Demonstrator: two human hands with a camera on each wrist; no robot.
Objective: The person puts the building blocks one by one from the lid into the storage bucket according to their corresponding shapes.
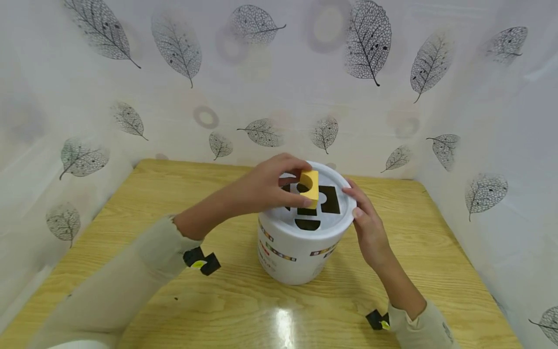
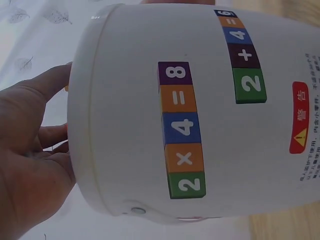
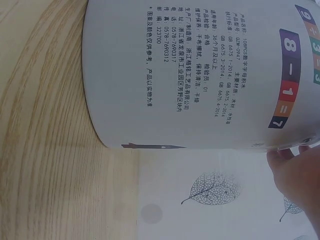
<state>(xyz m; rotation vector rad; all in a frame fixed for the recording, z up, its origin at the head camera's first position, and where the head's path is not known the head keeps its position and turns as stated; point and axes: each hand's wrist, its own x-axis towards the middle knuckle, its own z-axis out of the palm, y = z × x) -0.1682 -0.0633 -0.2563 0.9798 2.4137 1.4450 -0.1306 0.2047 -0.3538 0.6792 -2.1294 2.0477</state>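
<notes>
A white bucket (image 1: 283, 252) with a lid full of cut-out holes stands upright on the wooden table. Over the lid (image 1: 279, 218), my left hand (image 1: 270, 186) pinches a yellow block (image 1: 312, 189) with a curved notch between thumb and fingers. The block overlaps the middle holes in the head view. My right hand (image 1: 370, 228) grips the lid's right rim, thumb on the near side and fingers over the edge. In the left wrist view the left hand (image 2: 30, 150) shows beside the lid, with the block mostly hidden. The right hand (image 3: 300, 175) sits by the rim in the right wrist view.
The wooden table (image 1: 226, 300) spreads around the bucket. White walls of leaf-patterned cloth (image 1: 279, 97) rise behind and on both sides of the table. Coloured number sums (image 2: 182, 130) and a red warning label (image 2: 299, 117) are printed on the bucket.
</notes>
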